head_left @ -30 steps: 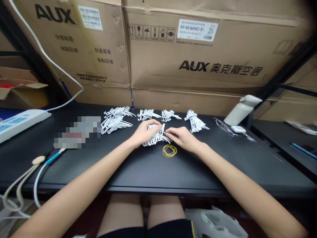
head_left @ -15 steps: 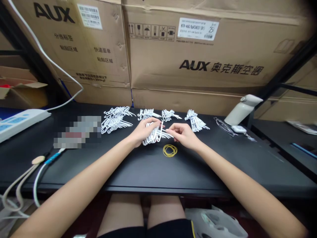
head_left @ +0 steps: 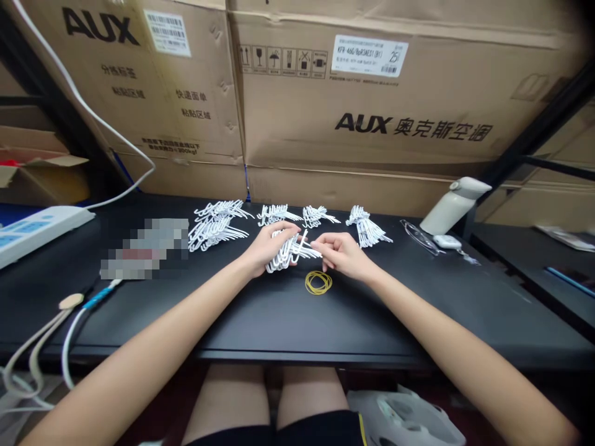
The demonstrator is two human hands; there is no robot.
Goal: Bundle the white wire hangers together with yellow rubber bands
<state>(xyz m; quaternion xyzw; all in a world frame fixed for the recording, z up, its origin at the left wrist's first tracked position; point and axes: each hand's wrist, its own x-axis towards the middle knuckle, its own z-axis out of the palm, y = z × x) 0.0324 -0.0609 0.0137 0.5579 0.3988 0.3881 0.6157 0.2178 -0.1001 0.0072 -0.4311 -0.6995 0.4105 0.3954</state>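
My left hand (head_left: 270, 246) is closed around a bundle of thin white hooks (head_left: 284, 253) with bent ends, held above the black table. One hook stands out from the bundle near my left fingertips. On the other side, my right hand (head_left: 341, 253) pinches at the straight end of a hook, its thumb and forefinger together; the other fingers curl under. A loop of yellow rubber bands (head_left: 318, 282) lies on the table just below my hands. Behind them lie more bundles of white hooks: a large pile (head_left: 217, 226) at left, two smaller ones near the middle, and another bundle (head_left: 368, 227) at right.
Large cardboard boxes (head_left: 362, 148) stand along the back. To the right are a white bottle (head_left: 453, 207), glasses (head_left: 421, 238) and a small white case (head_left: 447, 242). At left lie a power strip (head_left: 41, 232), cables and a blurred-out object (head_left: 146, 248).
The single hook at my left fingertips has shifted and now lies closer to the bundle. My right hand has barely moved, with its lower fingers slightly looser.
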